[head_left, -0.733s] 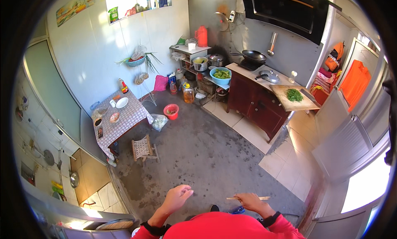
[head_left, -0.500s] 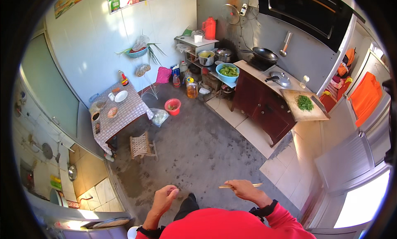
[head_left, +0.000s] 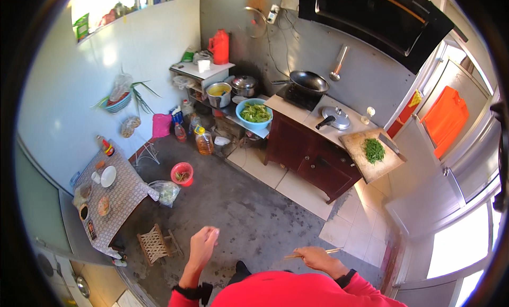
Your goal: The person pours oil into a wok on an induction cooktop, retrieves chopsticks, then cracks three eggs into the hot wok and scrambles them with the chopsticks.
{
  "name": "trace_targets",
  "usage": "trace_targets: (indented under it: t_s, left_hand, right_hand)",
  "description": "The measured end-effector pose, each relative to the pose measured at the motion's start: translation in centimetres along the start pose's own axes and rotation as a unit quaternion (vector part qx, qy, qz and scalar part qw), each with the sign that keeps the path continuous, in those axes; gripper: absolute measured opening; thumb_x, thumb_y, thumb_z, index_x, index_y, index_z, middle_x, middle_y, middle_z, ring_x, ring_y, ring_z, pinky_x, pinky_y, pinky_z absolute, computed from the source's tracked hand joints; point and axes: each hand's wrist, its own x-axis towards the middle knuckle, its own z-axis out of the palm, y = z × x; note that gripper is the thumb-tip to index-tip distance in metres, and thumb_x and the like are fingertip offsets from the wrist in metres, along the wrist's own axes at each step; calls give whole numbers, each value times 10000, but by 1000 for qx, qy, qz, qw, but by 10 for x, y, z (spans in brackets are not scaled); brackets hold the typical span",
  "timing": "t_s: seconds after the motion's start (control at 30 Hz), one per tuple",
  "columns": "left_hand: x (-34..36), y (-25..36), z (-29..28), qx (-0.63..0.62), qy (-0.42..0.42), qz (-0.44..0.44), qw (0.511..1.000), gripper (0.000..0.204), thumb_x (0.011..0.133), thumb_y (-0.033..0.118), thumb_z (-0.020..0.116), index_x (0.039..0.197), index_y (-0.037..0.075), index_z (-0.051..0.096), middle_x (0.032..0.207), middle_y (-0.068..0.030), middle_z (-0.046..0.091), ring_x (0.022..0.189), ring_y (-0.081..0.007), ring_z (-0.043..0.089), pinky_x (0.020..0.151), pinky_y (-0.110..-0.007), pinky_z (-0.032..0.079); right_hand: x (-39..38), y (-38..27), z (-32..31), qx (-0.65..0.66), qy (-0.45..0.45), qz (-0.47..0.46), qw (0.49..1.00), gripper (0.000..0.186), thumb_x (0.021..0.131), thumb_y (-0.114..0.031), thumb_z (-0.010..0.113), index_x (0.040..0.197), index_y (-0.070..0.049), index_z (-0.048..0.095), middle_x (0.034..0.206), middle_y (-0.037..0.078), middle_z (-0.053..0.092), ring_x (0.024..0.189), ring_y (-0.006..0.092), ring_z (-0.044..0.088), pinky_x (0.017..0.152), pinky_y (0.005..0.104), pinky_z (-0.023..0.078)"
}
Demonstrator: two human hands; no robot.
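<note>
The right hand [head_left: 319,260] grips chopsticks [head_left: 293,256] mid-length, likely keeping them together; the left hand [head_left: 203,244] hovers, fingers curled in, apparently empty.

Chopsticks [head_left: 334,251] lie in the right hand [head_left: 317,258], and ahead, on the surface [head_left: 283,108], a lid [head_left: 338,119] sits between wok [head_left: 309,82] and chopping board [head_left: 391,161].

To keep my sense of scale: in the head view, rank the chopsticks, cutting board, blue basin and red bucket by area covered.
1. Cutting board
2. Blue basin
3. Red bucket
4. Chopsticks, long but thin, in the right hand
</note>
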Motion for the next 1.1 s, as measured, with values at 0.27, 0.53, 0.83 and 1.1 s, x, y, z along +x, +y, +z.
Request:
trace_targets:
  t_s: [0.27, 0.53, 0.83, 1.1]
  left_hand:
    - [162, 38, 88, 31, -123, 139, 982, 201, 957, 96, 632, 1108, -37, 617, 796, -41, 650, 679, -96, 605, 644, -254, 502]
    - [225, 75, 125, 129, -111, 91, 981, 158, 949, 122, 594, 943, -13, 675, 743, -68, 658, 670, -125, 655, 634, -272, 507]
    - [301, 90, 151, 41, -95, 12, 995, 256, 955, 210, 623, 986, -38, 681, 707, -67, 668, 660, -124, 657, 615, -282, 506]
    - [419, 95, 132, 79, -165, 55, 982, 245, 993, 158, 557, 1024, -57, 671, 820, -91, 698, 678, -120, 648, 625, -264, 520]
  right_hand:
    - [43, 52, -49, 50, -6, 135, 990, 313, 928, -147, 492, 1210, -120, 626, 1094, 167, 685, 1008, 397, 640, 832, 507, 506]
    - [171, 130, -142, 13, 40, 46, 998, 333, 929, -134, 484, 1232, -113, 620, 1103, 165, 682, 1013, 385, 644, 831, 505, 509]
    - [285, 143, -223, 73, 97, -52, 991, 325, 927, -110, 502, 1233, -111, 612, 1047, 169, 681, 981, 386, 639, 805, 490, 508]
    - [335, 110, -258, 71, 58, 80, 993, 300, 940, -155, 539, 1221, -146, 645, 1076, 130, 697, 969, 368, 648, 804, 479, 513]
